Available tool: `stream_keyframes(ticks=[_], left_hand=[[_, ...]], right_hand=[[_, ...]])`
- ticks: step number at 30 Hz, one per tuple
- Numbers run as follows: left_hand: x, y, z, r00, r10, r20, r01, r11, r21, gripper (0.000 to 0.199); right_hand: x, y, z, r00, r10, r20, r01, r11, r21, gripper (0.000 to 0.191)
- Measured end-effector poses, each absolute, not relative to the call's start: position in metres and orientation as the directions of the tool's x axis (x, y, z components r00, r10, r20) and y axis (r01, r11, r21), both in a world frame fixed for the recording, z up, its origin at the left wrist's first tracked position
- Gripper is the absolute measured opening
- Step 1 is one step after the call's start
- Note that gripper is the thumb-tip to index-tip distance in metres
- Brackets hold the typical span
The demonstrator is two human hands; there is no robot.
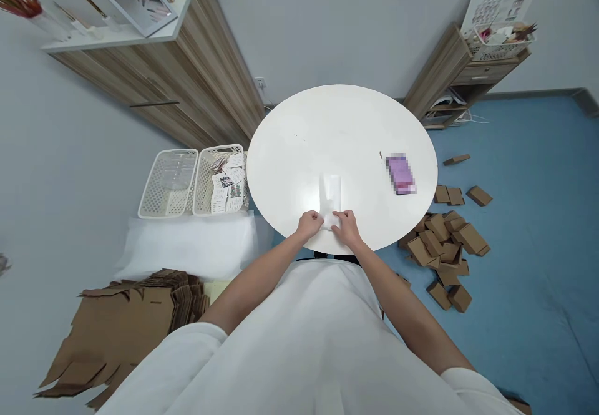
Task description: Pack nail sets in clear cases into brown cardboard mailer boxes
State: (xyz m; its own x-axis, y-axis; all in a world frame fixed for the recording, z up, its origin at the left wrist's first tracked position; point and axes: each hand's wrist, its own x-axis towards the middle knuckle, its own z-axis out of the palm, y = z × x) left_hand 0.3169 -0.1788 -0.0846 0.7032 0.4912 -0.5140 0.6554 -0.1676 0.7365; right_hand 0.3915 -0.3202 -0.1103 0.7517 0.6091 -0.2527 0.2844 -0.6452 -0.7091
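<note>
A narrow strip of thin white wrapping sheet [335, 189] lies on the round white table [299, 128], close to its front edge. My left hand [309, 224] is closed, its fingers pinching the lower left edge of the sheet. On the opposite side my right hand [347, 228] grips the lower right part, its index finger and thumb curled onto the sheet. The sheet's near end looks folded over between both hands. Whether anything lies inside the fold cannot be made out.
A pixelated purple object [400, 174] lies on the table's right. Left of the table stand a basket of printed cards [219, 209], a basket with clear plastic [161, 206], white sheets [187, 243] and flat cardboard [126, 321]. Small brown boxes [440, 228] cover the floor at right.
</note>
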Motion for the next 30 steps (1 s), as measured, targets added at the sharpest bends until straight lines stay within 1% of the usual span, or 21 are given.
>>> stream_keyframes(ticks=[2, 4, 6, 9, 11, 14, 15, 17, 20, 22, 24, 25, 27, 29, 30], left_hand=[[0.325, -0.187, -0.085, 0.734, 0.465, -0.495, 0.644, -0.246, 0.724, 0.009], [0.331, -0.194, -0.085, 0.743, 0.45, -0.495, 0.645, -0.287, 0.708, 0.007], [0.334, -0.2, -0.085, 0.747, 0.436, -0.502, 0.646, -0.294, 0.705, 0.009], [0.331, -0.206, -0.084, 0.776, 0.401, -0.486, 0.616, -0.318, 0.721, 0.017], [0.326, -0.209, -0.083, 0.82, 0.363, -0.443, 0.565, -0.388, 0.728, 0.024], [0.318, -0.21, -0.084, 0.883, 0.293, -0.366, 0.468, -0.506, 0.724, 0.031], [0.316, -0.21, -0.084, 0.897, 0.275, -0.346, 0.441, -0.533, 0.722, 0.032], [0.312, -0.206, -0.085, 0.913, 0.283, -0.293, 0.406, -0.582, 0.704, 0.032], [0.311, -0.198, -0.087, 0.941, 0.301, -0.153, 0.328, -0.706, 0.628, 0.034], [0.312, -0.192, -0.089, 0.968, 0.232, -0.091, 0.243, -0.799, 0.55, 0.038], [0.313, -0.187, -0.09, 0.984, 0.15, -0.094, 0.177, -0.855, 0.487, 0.041], [0.314, -0.185, -0.091, 0.987, 0.122, -0.108, 0.159, -0.87, 0.467, 0.041], [0.316, -0.181, -0.092, 0.987, 0.084, -0.14, 0.139, -0.883, 0.448, 0.043], [0.317, -0.177, -0.091, 0.985, 0.048, -0.166, 0.12, -0.882, 0.456, 0.047], [0.318, -0.174, -0.091, 0.984, 0.026, -0.175, 0.107, -0.878, 0.467, 0.05]], right_hand=[[0.392, -0.32, -0.11, 0.734, 0.623, -0.272, 0.274, -0.637, -0.72, 0.048], [0.394, -0.32, -0.109, 0.727, 0.622, -0.289, 0.247, -0.631, -0.735, 0.047], [0.396, -0.321, -0.107, 0.737, 0.599, -0.314, 0.181, -0.622, -0.762, 0.041], [0.399, -0.32, -0.104, 0.75, 0.553, -0.364, 0.043, -0.59, -0.806, 0.032], [0.4, -0.317, -0.103, 0.761, 0.519, -0.39, -0.007, -0.595, -0.804, 0.029], [0.401, -0.312, -0.105, 0.801, 0.458, -0.385, 0.01, -0.654, -0.757, 0.029], [0.401, -0.31, -0.106, 0.814, 0.445, -0.372, 0.027, -0.67, -0.742, 0.03], [0.4, -0.309, -0.109, 0.822, 0.449, -0.35, 0.065, -0.685, -0.725, 0.031], [0.399, -0.31, -0.111, 0.836, 0.458, -0.3, 0.128, -0.696, -0.706, 0.037], [0.398, -0.312, -0.11, 0.863, 0.465, -0.197, 0.235, -0.715, -0.659, 0.039], [0.398, -0.315, -0.108, 0.833, 0.548, -0.07, 0.415, -0.704, -0.576, 0.034], [0.4, -0.317, -0.107, 0.782, 0.623, -0.029, 0.515, -0.67, -0.535, 0.031], [0.405, -0.322, -0.104, 0.615, 0.788, -0.02, 0.682, -0.545, -0.488, 0.034], [0.413, -0.329, -0.103, 0.43, 0.9, -0.07, 0.773, -0.408, -0.487, 0.045], [0.418, -0.331, -0.103, 0.352, 0.931, -0.1, 0.795, -0.354, -0.492, 0.054]])
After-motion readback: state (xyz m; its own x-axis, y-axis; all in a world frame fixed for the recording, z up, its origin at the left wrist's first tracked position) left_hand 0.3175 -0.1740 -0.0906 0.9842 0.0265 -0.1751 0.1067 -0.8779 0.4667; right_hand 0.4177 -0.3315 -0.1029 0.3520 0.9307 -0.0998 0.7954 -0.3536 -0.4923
